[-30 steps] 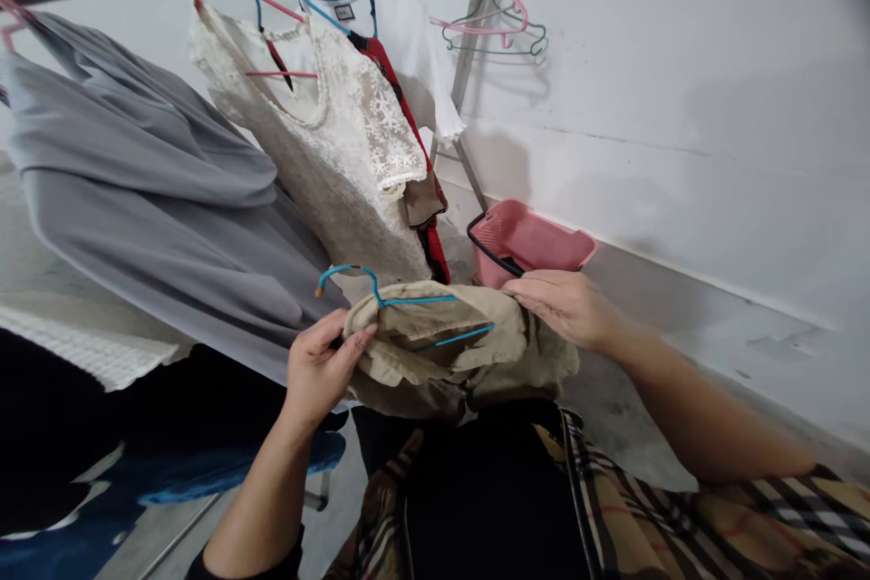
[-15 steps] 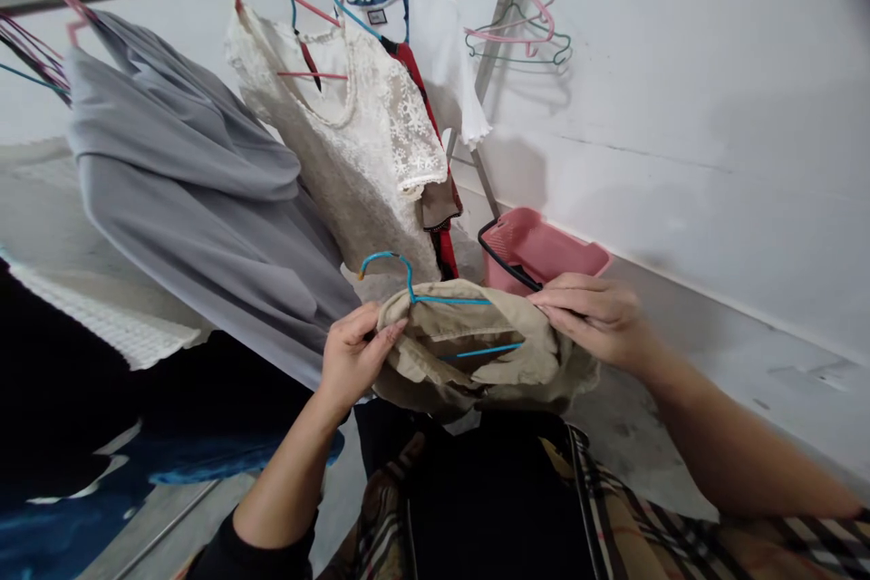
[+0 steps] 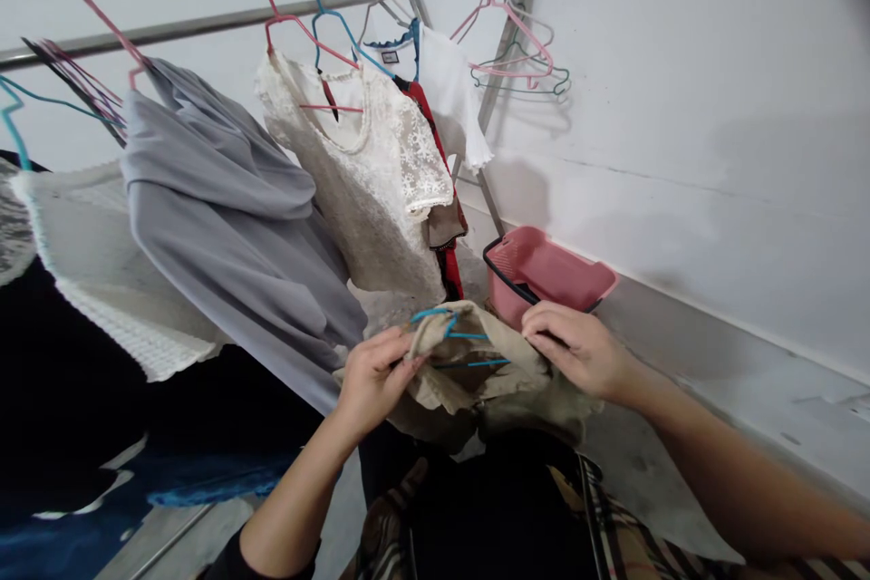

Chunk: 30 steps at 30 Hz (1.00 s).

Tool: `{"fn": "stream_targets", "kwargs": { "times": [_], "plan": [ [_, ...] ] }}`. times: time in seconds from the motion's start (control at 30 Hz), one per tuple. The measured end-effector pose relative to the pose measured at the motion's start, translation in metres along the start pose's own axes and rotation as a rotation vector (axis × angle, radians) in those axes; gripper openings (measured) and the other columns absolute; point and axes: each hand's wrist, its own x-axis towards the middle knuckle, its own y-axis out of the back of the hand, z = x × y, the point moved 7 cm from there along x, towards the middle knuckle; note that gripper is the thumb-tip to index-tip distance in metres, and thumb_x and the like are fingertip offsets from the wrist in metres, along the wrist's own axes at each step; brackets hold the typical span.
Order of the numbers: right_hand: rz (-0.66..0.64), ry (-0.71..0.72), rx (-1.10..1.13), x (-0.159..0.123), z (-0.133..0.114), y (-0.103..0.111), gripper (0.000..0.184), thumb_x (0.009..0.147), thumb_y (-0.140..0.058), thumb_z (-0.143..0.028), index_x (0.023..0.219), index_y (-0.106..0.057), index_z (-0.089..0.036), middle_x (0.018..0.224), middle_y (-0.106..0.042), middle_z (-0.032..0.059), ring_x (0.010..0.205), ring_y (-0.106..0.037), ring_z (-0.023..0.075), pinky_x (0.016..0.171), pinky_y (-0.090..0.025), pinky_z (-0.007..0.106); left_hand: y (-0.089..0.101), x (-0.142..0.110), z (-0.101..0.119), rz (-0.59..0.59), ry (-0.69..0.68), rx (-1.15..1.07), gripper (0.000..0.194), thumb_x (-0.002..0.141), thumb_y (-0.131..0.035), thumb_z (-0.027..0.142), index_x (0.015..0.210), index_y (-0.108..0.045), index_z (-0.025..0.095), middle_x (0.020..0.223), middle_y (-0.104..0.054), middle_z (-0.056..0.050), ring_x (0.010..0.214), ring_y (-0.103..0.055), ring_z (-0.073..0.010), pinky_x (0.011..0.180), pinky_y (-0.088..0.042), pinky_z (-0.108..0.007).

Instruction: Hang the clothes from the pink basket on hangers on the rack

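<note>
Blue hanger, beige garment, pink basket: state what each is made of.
The blue hanger looks like thin wire with a smooth blue plastic coating, judging by its slim bent shape and even sheen. The beige garment seems a soft woven cloth, perhaps cotton or linen, from its matte creases. The pink basket looks like moulded plastic, smooth and slightly glossy.

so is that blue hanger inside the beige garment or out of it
Partly inside: the blue wire hanger shows in the opening of the beige garment, its bent end sticking out by the left hand.
</note>
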Motion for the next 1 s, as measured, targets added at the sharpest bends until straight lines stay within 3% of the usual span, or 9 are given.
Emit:
{"fn": "stream_targets", "kwargs": {
  "times": [0.13, 0.27, 0.4, 0.5, 0.6, 0.67, 0.77, 0.9, 1.0],
  "plan": [
    [-0.082, 0.034, 0.010, -0.003, -0.002, -0.007, 0.012, 0.095, -0.044, -0.020, 0.092, -0.056, -0.018, 0.089, -0.064, 0.0061, 0.083, -0.061, 0.0129, 0.075, -0.051, 0.025, -0.013, -0.001, 0.001, -0.068, 0.007, 0.036, 0.020, 0.090, -0.056, 0.024, 0.100, -0.073, 0.023, 0.076, -0.065, -0.003, 0.068, -0.060, -0.0128, 0.063, -0.045, -0.022],
    [-0.129, -0.060, -0.072, -0.010, 0.011, 0.010, 0.025, 0.092, -0.053, -0.025, 0.117, -0.056, -0.020, 0.105, -0.069, 0.0064, 0.091, -0.066, 0.0141, 0.077, -0.053, 0.023, 0.004, 0.003, 0.003, 0.097, -0.003, 0.039, 0.015, 0.088, -0.059, 0.022, 0.086, -0.073, 0.019, 0.066, -0.060, -0.001, 0.061, -0.055, -0.0114, 0.058, -0.042, -0.021],
    [-0.072, -0.149, -0.073, -0.014, 0.018, 0.031, 0.016, 0.094, -0.049, -0.023, 0.091, -0.064, -0.020, 0.076, -0.070, 0.0006, 0.065, -0.065, 0.0106, 0.060, -0.050, 0.019, 0.010, 0.006, 0.002, 0.147, -0.008, 0.001, 0.014, 0.088, -0.060, 0.021, 0.082, -0.072, 0.018, 0.064, -0.059, -0.001, 0.060, -0.054, -0.0113, 0.057, -0.042, -0.021],
    [0.039, -0.212, -0.079, -0.017, 0.018, 0.043, 0.015, 0.091, -0.052, -0.023, 0.085, -0.066, -0.020, 0.074, -0.071, 0.0005, 0.062, -0.065, 0.0113, 0.056, -0.051, 0.020, 0.009, 0.007, -0.003, 0.183, 0.005, 0.033, 0.017, 0.090, -0.056, 0.022, 0.093, -0.072, 0.019, 0.084, -0.068, -0.005, 0.076, -0.061, -0.0140, 0.069, -0.049, -0.024],
    [0.081, -0.198, -0.128, -0.020, 0.015, 0.049, 0.012, 0.089, -0.056, -0.025, 0.089, -0.067, -0.022, 0.078, -0.073, 0.0009, 0.065, -0.067, 0.0136, 0.057, -0.053, 0.022, 0.020, 0.004, -0.007, 0.337, 0.058, 0.295, 0.027, 0.089, -0.054, 0.020, 0.109, -0.071, 0.024, 0.092, -0.068, -0.005, 0.081, -0.062, -0.0149, 0.074, -0.049, -0.026],
    [0.089, -0.167, -0.160, -0.023, 0.013, 0.053, 0.011, 0.089, -0.056, -0.025, 0.090, -0.068, -0.024, 0.079, -0.073, 0.0010, 0.064, -0.068, 0.0143, 0.057, -0.054, 0.023, 0.023, 0.002, -0.005, 0.377, 0.044, 0.450, 0.030, 0.089, -0.054, 0.019, 0.114, -0.069, 0.026, 0.089, -0.067, -0.004, 0.077, -0.061, -0.0141, 0.072, -0.048, -0.025],
    [0.151, -0.194, -0.223, -0.031, 0.018, 0.068, 0.012, 0.088, -0.057, -0.024, 0.089, -0.068, -0.026, 0.080, -0.074, 0.0023, 0.066, -0.069, 0.0156, 0.059, -0.055, 0.024, 0.014, 0.004, -0.007, 0.205, -0.008, 0.451, 0.040, 0.088, -0.059, 0.028, 0.127, -0.060, 0.027, 0.105, -0.067, -0.007, 0.093, -0.062, -0.0186, 0.081, -0.050, -0.031],
    [0.246, -0.392, -0.231, -0.055, 0.038, 0.095, 0.011, 0.086, -0.061, -0.032, 0.086, -0.071, -0.027, 0.080, -0.073, 0.0072, 0.068, -0.068, 0.0187, 0.062, -0.056, 0.028, 0.004, 0.003, -0.034, 0.060, 0.115, 0.311, 0.072, 0.082, -0.066, 0.045, 0.145, -0.037, 0.024, 0.137, -0.053, -0.015, 0.125, -0.051, -0.0289, 0.102, -0.042, -0.047],
    [0.380, -0.529, -0.224, -0.076, 0.049, 0.116, 0.022, 0.082, -0.064, -0.046, 0.083, -0.072, -0.026, 0.073, -0.071, 0.0082, 0.061, -0.065, 0.0197, 0.055, -0.053, 0.031, -0.002, 0.000, -0.061, 0.069, 0.242, 0.058, 0.055, 0.088, -0.058, 0.043, 0.137, -0.048, 0.020, 0.129, -0.062, -0.014, 0.116, -0.059, -0.0251, 0.098, -0.047, -0.041]
  ]
}}
